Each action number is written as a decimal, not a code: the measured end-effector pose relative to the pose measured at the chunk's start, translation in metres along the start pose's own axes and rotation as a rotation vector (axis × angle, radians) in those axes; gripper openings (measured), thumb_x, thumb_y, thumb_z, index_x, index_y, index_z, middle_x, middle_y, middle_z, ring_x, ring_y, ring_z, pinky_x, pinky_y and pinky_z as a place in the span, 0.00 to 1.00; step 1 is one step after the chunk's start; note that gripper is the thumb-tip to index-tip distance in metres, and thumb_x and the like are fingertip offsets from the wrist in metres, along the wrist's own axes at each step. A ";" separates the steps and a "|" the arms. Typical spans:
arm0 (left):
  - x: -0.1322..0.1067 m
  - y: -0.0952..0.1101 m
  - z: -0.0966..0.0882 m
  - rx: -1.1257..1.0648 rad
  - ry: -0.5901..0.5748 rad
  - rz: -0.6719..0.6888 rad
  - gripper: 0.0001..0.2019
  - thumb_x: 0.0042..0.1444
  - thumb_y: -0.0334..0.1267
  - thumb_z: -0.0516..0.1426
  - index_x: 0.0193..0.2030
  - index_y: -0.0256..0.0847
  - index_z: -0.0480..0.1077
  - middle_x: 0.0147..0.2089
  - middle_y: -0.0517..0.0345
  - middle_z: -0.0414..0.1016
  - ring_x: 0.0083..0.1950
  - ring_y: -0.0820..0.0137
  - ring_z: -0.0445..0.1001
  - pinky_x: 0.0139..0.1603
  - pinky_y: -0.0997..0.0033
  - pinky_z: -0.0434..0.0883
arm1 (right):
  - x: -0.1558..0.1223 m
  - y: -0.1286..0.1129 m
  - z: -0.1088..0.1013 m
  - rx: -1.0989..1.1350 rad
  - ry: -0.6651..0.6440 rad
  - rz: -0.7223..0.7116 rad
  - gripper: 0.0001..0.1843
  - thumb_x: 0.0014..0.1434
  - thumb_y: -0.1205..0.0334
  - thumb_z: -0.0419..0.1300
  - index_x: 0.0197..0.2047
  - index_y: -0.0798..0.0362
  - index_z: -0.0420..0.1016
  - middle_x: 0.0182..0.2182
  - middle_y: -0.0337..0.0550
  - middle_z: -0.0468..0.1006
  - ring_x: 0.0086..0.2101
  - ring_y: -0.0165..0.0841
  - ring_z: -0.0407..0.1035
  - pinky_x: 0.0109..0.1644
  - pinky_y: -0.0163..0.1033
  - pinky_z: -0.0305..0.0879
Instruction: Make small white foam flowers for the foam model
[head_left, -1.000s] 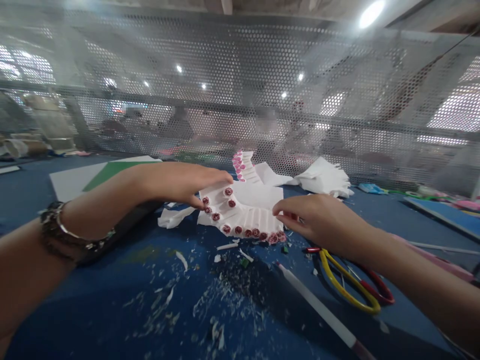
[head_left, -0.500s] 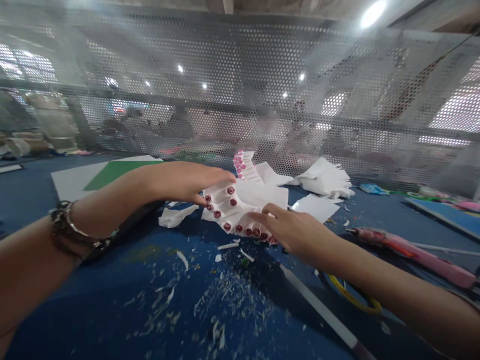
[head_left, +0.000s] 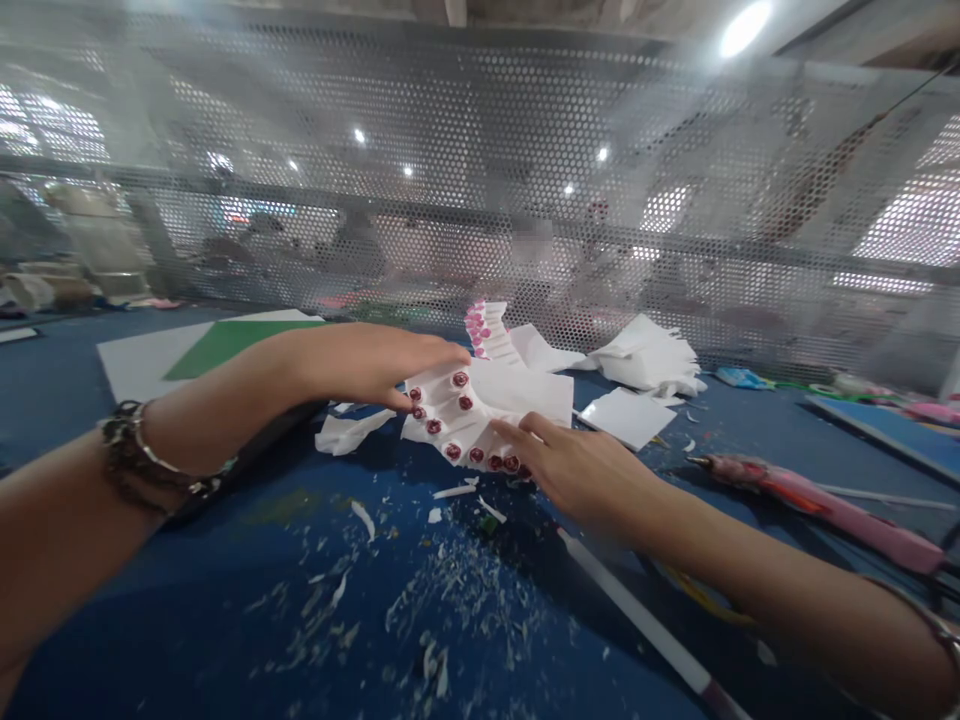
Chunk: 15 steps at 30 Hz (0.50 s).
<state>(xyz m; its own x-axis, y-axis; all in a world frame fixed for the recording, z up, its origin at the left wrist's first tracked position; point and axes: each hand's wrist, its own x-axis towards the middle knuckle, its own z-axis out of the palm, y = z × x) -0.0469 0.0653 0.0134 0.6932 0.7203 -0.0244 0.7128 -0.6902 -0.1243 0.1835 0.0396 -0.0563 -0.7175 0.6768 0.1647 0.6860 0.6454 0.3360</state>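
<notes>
Two hands of mine touch one curved, pleated white paper piece dotted with round dark-red rosettes; it sits between them. My left hand spans its left end, thumb and fingertip apart; my right hand covers its right end. Whether either pinches it, I cannot tell.

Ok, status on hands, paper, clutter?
Left hand at left edge of dotted white paper. Right hand on its right part. Scraps, white pen on near side.

Left hand and right hand seemingly touch pleated paper.
</notes>
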 end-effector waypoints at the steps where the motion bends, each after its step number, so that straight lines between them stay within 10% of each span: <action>1: 0.000 0.000 0.000 0.006 -0.013 -0.007 0.29 0.51 0.35 0.51 0.60 0.42 0.47 0.61 0.49 0.55 0.55 0.62 0.61 0.47 0.70 0.60 | 0.000 0.000 0.001 -0.002 0.008 -0.002 0.27 0.55 0.72 0.45 0.58 0.53 0.50 0.41 0.49 0.69 0.26 0.31 0.68 0.19 0.34 0.47; 15: 0.002 0.000 0.002 -0.017 -0.013 -0.021 0.33 0.46 0.31 0.52 0.61 0.42 0.47 0.61 0.50 0.55 0.56 0.61 0.59 0.48 0.71 0.59 | 0.000 0.000 0.002 0.018 -0.024 0.018 0.22 0.58 0.67 0.42 0.56 0.59 0.55 0.41 0.52 0.70 0.25 0.31 0.68 0.20 0.35 0.52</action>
<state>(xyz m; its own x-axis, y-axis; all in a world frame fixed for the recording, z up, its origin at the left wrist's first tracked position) -0.0459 0.0665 0.0110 0.6771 0.7351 -0.0345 0.7288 -0.6762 -0.1077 0.1838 0.0406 -0.0582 -0.7018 0.6968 0.1479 0.7011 0.6389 0.3166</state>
